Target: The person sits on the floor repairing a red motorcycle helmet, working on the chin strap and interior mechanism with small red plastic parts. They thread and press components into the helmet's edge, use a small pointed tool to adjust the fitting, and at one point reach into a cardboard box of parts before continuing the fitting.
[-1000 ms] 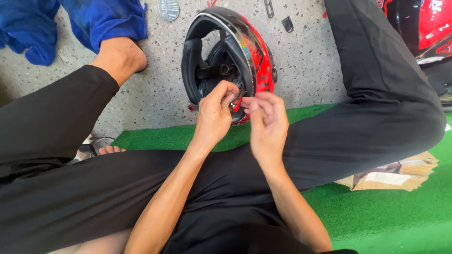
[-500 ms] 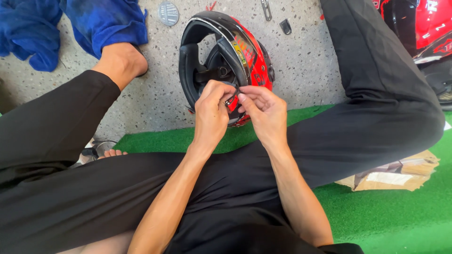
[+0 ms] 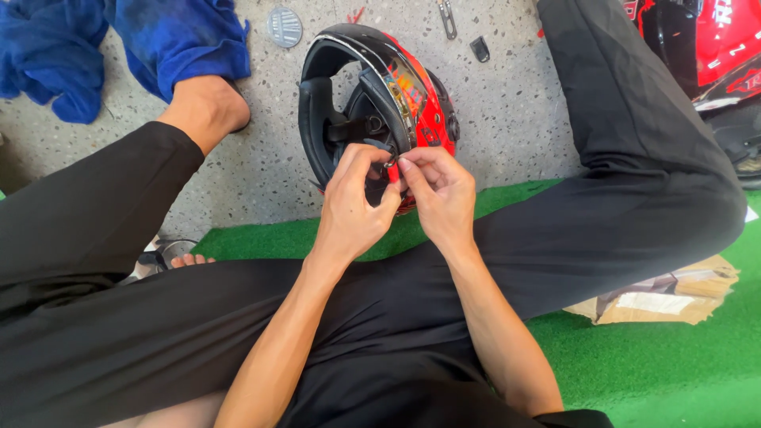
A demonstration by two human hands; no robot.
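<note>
While both hands meet at the lower rim of the helmet, the left hand and right hand sit touching, fingertips pinched together on a small dark part at the shell's edge, perhaps a strap or clip; what exactly they grip is too small to tell. Neither hand is open: thumbs and forefingers are closed on that piece.

The helmet rests on the speckled floor at 12 o'clock from the hands, opening turned toward the person, black padding showing inside and a red, glossy shell on its right side. It looks stiff and fairly heavy, with a slick outer surface, so the padded rim or chin bar would likely give a surer hold than the shell; the little part at the edge seems to need fingertip care.

Black-trousered legs frame the hands on either side. A green mat lies underneath at 5 o'clock, with torn cardboard at 4. Blue cloth is bunched at 10 o'clock, a round metal disc at 11, small tools at 12, and a second red helmet at 2.
</note>
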